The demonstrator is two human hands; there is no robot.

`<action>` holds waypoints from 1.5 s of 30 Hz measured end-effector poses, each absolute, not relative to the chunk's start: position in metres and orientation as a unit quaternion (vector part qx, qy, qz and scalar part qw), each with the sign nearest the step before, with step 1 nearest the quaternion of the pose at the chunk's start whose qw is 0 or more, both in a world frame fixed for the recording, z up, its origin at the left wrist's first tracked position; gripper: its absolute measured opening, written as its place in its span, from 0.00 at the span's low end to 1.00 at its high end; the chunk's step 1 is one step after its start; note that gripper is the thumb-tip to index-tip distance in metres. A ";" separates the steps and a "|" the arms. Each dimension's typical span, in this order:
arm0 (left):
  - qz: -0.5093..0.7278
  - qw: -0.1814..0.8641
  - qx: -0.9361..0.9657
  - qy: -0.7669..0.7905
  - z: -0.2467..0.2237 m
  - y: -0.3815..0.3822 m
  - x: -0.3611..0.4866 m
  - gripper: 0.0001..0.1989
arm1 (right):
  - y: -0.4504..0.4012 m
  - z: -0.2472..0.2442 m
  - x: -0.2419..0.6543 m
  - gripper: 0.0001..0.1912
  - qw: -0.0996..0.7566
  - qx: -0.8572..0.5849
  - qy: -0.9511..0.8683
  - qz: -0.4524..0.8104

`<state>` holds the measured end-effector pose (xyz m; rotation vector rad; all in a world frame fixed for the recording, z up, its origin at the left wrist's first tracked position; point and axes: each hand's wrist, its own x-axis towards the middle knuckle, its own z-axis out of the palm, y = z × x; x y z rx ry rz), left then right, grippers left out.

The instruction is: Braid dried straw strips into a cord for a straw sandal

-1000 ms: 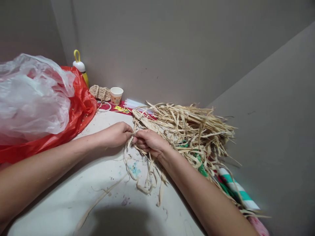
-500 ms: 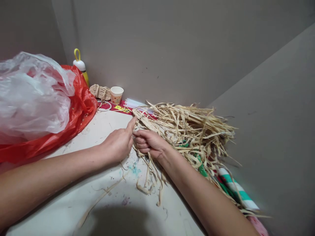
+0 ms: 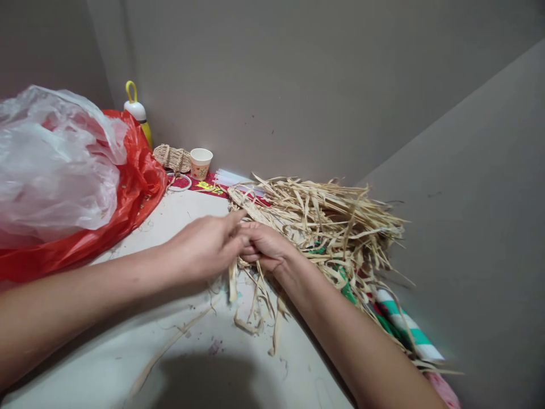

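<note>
Head view: one straw strip (image 3: pixel 233 282), hanging left of one straw heap (image 3: pixel 327 213). Left hand (image 3: pixel 204 245) newly lapped over right hand (image 3: pixel 270 244); strip apparently being worked in. Left pinch hidden, cannot tell; right hand curled, seemingly gripping straw. Farther left of heap: one cup (image 3: pixel 200 165), one bottle (image 3: pixel 136 111), one red bag (image 3: pixel 147 182), one clear bag (image 3: pixel 59 165).

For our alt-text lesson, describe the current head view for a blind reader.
A person's left hand and right hand meet at pale dry strips over a white table. A heap of similar strips lies right, a red plastic bag left.
</note>
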<state>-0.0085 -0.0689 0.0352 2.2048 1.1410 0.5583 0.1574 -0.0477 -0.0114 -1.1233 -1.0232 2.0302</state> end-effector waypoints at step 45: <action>0.246 0.514 0.695 0.439 -0.012 -0.034 -0.004 0.12 | -0.051 0.001 0.167 0.10 0.214 -0.534 -0.660 0.484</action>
